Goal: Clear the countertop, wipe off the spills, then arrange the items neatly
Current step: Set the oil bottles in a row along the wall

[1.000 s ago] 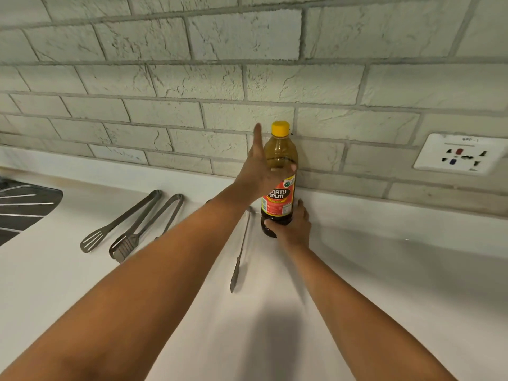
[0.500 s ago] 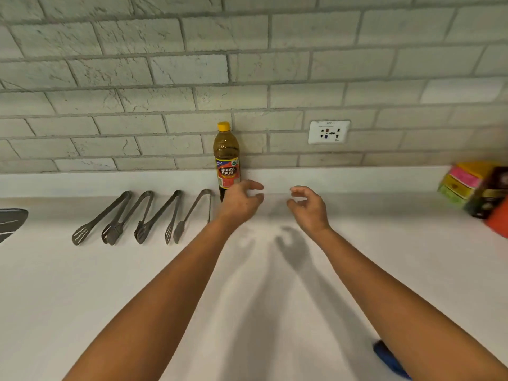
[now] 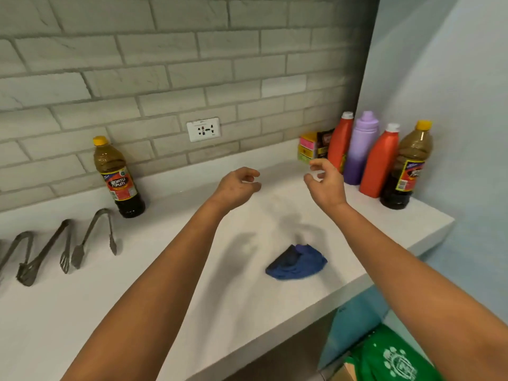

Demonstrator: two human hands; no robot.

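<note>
hands: left hand [image 3: 237, 185] and right hand [image 3: 325, 182] hover over countertop [image 3: 165, 270], fingers loosely curled, holding nothing, blue cloth [image 3: 297, 262] near.

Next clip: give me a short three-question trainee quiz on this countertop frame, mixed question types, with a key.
1. True or false: the left hand is gripping the Datu Puti bottle by the brick wall.
2. Multiple choice: where does the blue cloth lie? A) draped over the tongs B) on the white countertop between the two forearms C) in the right hand
3. Fill in: between the two red squeeze bottles at the right end stands a ____ bottle.

Key:
1. False: both hands hover with loosely curled fingers and hold nothing.
2. B
3. Purple
</note>
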